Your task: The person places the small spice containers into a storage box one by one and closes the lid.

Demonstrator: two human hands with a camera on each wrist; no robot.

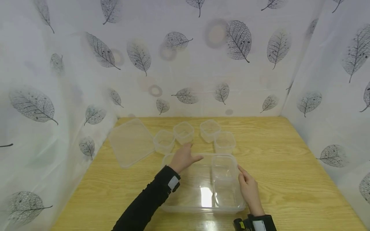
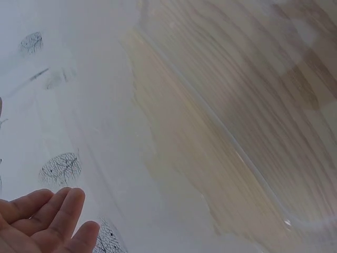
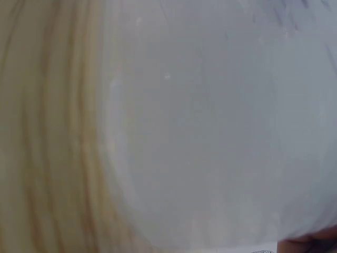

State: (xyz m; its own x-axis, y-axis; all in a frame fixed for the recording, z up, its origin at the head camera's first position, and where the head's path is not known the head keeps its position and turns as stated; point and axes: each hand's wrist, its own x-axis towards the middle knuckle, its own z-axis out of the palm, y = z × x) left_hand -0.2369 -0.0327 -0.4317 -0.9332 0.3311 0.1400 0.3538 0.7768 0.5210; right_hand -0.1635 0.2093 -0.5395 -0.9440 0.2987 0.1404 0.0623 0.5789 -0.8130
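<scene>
The right hand (image 1: 251,193) grips the right side of a clear box (image 1: 199,210) at lower centre, while the left hand (image 1: 183,158), thumb and fingers apart, hangs near a small tub (image 1: 183,129) at centre.

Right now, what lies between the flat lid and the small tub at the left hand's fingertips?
Another clear tub, the leftmost, stands there; the head view shows it.

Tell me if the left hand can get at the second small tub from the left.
Probably yes: the left hand extends over the far rim of the box toward that tub, and nothing visible stands between them.
</scene>
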